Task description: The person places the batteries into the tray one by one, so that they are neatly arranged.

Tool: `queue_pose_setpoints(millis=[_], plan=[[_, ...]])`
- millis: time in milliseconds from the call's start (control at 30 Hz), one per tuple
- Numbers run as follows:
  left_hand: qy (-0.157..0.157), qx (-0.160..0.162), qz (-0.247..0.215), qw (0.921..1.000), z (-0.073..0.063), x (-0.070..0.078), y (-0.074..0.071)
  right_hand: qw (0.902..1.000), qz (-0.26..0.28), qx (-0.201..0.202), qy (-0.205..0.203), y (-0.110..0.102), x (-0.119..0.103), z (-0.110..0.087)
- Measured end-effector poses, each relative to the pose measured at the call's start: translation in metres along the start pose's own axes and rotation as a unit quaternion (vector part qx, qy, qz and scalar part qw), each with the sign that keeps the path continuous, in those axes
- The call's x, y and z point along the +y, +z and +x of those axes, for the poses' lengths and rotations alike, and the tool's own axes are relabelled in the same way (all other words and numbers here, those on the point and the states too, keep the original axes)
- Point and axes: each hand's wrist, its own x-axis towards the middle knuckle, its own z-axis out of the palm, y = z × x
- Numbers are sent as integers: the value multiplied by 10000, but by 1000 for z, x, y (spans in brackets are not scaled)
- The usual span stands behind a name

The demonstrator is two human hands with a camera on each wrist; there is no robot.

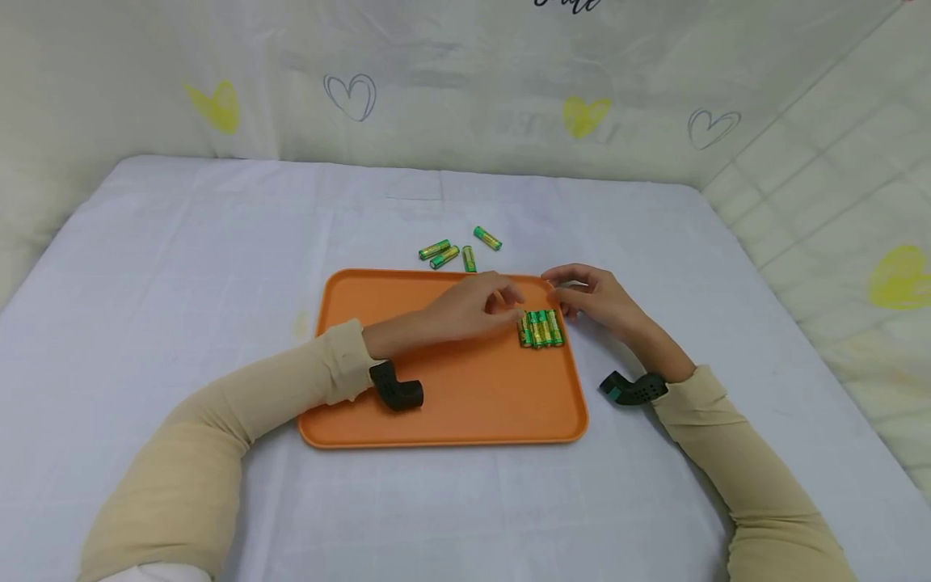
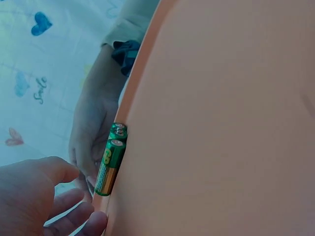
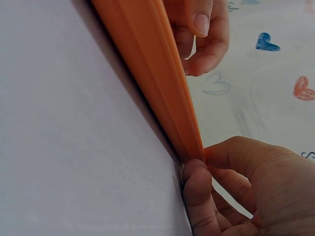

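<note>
– What is on the white table [image 1: 182,234]?
– An orange tray [image 1: 465,412]. The right hand [image 1: 598,299] pinches its far right corner; the left hand [image 1: 474,309], fingers loosely bent, holds nothing.
– And the green batteries [image 1: 545,329]?
– Four lie in the tray, four beyond.

One tray [image 1: 473,404], eight batteries [image 1: 544,330] (four on it).

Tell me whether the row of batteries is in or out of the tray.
In: the row of batteries lies on the floor of the orange tray, inside its right-hand rim.
</note>
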Motion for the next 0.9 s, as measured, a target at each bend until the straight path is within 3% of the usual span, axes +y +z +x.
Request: queue_pose_setpoints(millis=[267, 567, 900], plan=[[205, -122, -256, 9994, 0, -1, -9, 10000, 1, 4, -47, 0, 0, 0], [771, -845, -461, 9924, 1, -6, -25, 10000, -26, -19, -29, 1, 4, 4], [855, -676, -389, 9933, -1, -13, -45, 10000, -75, -10, -37, 0, 4, 3]])
